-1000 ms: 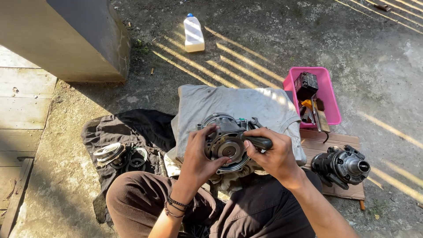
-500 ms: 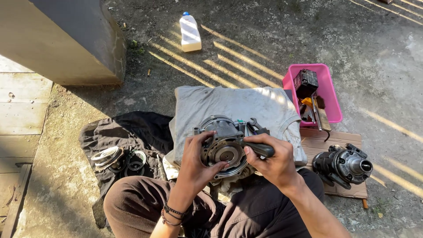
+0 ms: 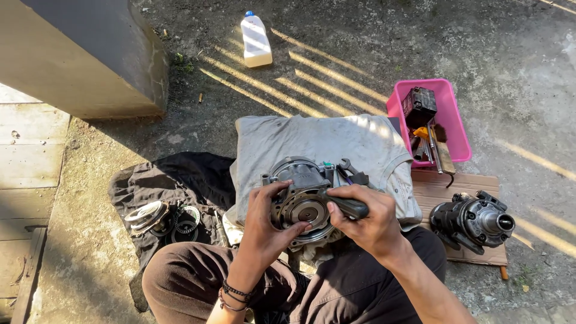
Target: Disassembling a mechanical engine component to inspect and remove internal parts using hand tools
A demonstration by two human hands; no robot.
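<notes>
Weathered wooden planks [image 3: 27, 174] border the scene at far left, beside a dark concrete block [image 3: 90, 54]. Moving right, we find a black cloth [image 3: 180, 177] spread on the ground, carrying a cluster of metal rings and discs [image 3: 162, 219]. Next comes our left hand [image 3: 267, 225], its fingers curled around the left rim of the round metal housing [image 3: 303, 198], thumb resting on the face; the grip is clamped on that housing. The housing sits over our lap, in front of a grey shirt [image 3: 324, 144] laid flat on the ground, with a circular bearing seat facing up. Our right hand [image 3: 366, 222] is closed around the black handle of a tool [image 3: 345, 205], which lies across the housing's right edge; its tip is hidden, so we cannot tell what it engages. A small wrench [image 3: 345, 165] rests just behind the housing on the shirt. Far behind, a white plastic bottle [image 3: 256, 41] with a blue cap stands upright. Further right, a pink tray [image 3: 459, 138] holds a black box and assorted hand tools. At far right, a second dark mechanical assembly [image 3: 474, 219] lies on a wooden board [image 3: 456, 186].
</notes>
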